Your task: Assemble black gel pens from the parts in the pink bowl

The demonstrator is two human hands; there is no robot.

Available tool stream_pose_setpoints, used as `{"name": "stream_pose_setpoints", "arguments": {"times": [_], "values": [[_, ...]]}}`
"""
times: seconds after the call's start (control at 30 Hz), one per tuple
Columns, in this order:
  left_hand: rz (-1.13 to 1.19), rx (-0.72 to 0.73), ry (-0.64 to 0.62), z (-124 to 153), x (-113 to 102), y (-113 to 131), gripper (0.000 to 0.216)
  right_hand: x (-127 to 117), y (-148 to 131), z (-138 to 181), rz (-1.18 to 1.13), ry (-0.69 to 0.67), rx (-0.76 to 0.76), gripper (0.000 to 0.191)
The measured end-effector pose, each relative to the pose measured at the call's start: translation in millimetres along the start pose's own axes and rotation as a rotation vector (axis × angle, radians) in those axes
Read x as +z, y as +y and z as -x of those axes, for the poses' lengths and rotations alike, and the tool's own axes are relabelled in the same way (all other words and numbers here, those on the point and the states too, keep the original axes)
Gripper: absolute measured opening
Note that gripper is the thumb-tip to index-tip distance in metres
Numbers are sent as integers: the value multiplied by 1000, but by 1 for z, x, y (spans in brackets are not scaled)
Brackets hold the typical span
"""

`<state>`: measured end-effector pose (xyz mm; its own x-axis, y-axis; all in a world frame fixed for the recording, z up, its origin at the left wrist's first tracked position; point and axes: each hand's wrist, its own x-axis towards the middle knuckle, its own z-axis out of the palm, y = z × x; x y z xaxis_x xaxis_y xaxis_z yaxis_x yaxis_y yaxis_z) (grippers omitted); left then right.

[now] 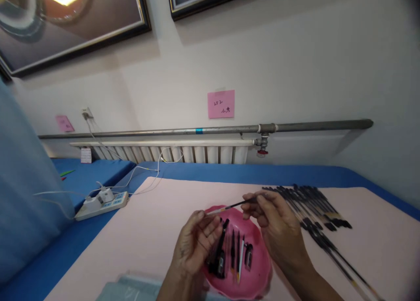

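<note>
Between my two hands, above a pink scalloped dish [259,281], a thin brush [234,204] with a dark handle and a pale end is held almost level. My left hand [195,244] has its thumb and fingertips closed on the pale end. At the dark end, my right hand [275,220] pinches the handle between thumb and fingers. Several slim brushes [232,250] and small black-capped pieces [248,256] lie in the dish, partly hidden by my left hand.
Rows of dark brushes [306,202] lie on the pale pink sheet [157,218] at right. A pale blue-grey packet [131,288] sits at the front. On the left is a power strip [101,206] with white cables. A radiator [197,154] and pipe [226,129] run along the wall.
</note>
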<state>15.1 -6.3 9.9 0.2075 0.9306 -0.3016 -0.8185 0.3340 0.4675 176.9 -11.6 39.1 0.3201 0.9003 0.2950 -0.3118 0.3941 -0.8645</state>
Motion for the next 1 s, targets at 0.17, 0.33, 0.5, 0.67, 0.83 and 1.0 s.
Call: {"name": "stream_pose_setpoints", "arguments": {"times": [0.17, 0.33, 0.5, 0.67, 0.83, 1.0], "values": [[-429, -146, -179, 6, -3, 6, 18, -2, -3, -3, 166, -94, 80, 11], [-585, -220, -327, 12, -2, 1, 19, -2, -2, -3, 546, -321, 204, 17], [-358, -205, -209, 4, -4, 2, 16, -7, -6, -7, 830, -381, 105, 22], [-241, -146, -69, -3, -8, 9, 9, -17, 18, 2, 1124, -906, 31, 28], [-213, -102, -62, -4, -9, 10, 11, -20, 44, 11, 1207, -964, -46, 35], [-231, -84, -49, -4, -7, 10, 8, -19, 46, 10, 1163, -961, -51, 32]]}}
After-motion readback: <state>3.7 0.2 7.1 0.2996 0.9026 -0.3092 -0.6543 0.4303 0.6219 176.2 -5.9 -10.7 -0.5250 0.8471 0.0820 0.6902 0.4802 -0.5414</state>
